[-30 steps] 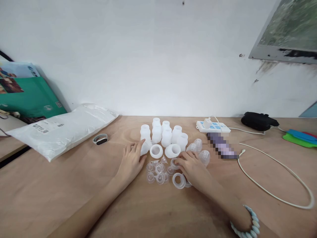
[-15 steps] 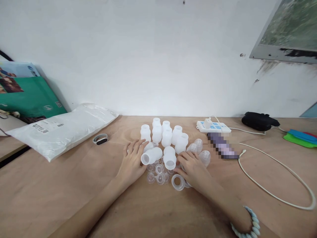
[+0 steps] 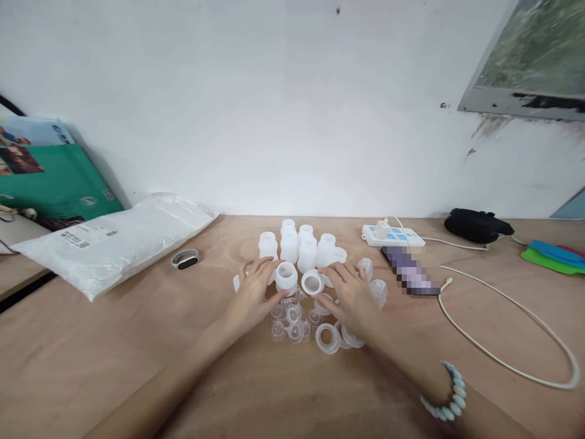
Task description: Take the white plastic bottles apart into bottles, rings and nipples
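Observation:
My left hand (image 3: 256, 289) has its fingers and thumb around a small white plastic bottle (image 3: 287, 286), whose open mouth points up and a little toward me. With my right hand (image 3: 350, 292) I grip a second white bottle (image 3: 312, 283), tilted so its mouth faces me. Just behind them stands a cluster of white wavy-sided bottles (image 3: 289, 245). In front lie several clear round domed pieces (image 3: 295, 314) and a translucent ring (image 3: 319, 339). Clear egg-shaped covers (image 3: 378, 294) rest beyond my right hand, which partly hides other pieces.
On the left are a white plastic parcel (image 3: 119, 238) and a wristband (image 3: 185, 258). To the right lie a power strip (image 3: 393, 234), a blurred phone (image 3: 409, 271), a looped white cable (image 3: 516, 303), a black case (image 3: 478, 225) and coloured flat pieces (image 3: 555, 256).
The left bottle has turned from lying sideways to nearly upright. The right bottle has shifted up, its mouth tilting higher. My thumbs have come inward, and my right hand has uncovered some clear pieces.

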`<state>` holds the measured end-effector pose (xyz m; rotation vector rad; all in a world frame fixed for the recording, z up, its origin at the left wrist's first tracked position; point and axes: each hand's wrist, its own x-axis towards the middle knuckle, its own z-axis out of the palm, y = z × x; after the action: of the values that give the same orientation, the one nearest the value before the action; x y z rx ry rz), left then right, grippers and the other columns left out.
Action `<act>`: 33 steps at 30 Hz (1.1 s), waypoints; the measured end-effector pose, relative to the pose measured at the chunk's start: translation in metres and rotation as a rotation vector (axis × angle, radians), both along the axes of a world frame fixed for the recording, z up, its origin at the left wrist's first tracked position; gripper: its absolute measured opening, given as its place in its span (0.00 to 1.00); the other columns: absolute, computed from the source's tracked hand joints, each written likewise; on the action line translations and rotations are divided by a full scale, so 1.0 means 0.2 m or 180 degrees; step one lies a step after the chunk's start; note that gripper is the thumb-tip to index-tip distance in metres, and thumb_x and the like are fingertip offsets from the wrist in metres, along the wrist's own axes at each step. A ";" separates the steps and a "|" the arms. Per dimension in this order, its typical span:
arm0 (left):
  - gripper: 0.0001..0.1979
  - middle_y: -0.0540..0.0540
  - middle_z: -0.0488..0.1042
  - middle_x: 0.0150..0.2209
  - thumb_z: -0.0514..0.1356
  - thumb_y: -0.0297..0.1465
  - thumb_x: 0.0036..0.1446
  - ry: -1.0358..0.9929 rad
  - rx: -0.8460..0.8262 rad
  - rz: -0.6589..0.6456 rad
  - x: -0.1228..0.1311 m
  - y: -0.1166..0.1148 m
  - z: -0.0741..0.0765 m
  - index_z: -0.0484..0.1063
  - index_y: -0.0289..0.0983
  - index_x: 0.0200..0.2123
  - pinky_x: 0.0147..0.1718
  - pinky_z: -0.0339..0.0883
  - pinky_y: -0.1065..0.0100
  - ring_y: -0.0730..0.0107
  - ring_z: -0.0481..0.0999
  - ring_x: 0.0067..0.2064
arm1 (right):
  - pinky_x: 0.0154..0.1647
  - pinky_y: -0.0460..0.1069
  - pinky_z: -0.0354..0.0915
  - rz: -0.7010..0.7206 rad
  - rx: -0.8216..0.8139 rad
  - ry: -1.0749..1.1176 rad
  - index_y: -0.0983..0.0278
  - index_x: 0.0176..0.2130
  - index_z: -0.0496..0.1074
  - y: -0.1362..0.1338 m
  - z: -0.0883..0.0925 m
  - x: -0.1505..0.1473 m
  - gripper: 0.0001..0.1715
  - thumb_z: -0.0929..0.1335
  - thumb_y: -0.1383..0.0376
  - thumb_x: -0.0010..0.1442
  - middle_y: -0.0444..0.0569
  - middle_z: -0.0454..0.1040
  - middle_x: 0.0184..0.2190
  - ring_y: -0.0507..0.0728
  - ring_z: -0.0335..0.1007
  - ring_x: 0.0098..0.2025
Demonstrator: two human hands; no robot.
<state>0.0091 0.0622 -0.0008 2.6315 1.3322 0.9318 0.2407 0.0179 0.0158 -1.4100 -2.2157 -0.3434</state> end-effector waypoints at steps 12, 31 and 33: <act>0.21 0.36 0.75 0.52 0.62 0.35 0.60 0.0169 -0.0086 0.0240 0.06 0.04 0.07 0.65 0.37 0.54 0.54 0.53 0.46 0.47 0.69 0.56 | 0.44 0.56 0.52 -0.0615 0.0470 -0.0465 0.66 0.50 0.71 0.11 0.06 -0.01 0.18 0.66 0.58 0.66 0.57 0.74 0.43 0.65 0.64 0.44; 0.19 0.38 0.74 0.54 0.62 0.36 0.61 0.0561 0.0248 0.0345 -0.06 0.08 0.00 0.70 0.39 0.54 0.52 0.60 0.50 0.46 0.70 0.55 | 0.40 0.51 0.51 0.0363 -0.0445 -0.0734 0.64 0.31 0.71 0.04 0.04 0.01 0.07 0.68 0.70 0.63 0.47 0.77 0.30 0.57 0.69 0.33; 0.18 0.35 0.74 0.53 0.60 0.36 0.62 0.0589 0.0214 0.0366 -0.12 0.08 -0.02 0.70 0.37 0.54 0.51 0.61 0.47 0.43 0.70 0.54 | 0.39 0.51 0.51 0.0411 -0.0577 -0.0805 0.64 0.29 0.71 0.04 0.04 0.01 0.08 0.70 0.69 0.61 0.46 0.77 0.29 0.56 0.70 0.32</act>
<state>-0.0156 0.0791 -0.0057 2.7768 1.5329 0.7735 0.2427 0.0255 0.0230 -1.3686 -2.5865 -0.2958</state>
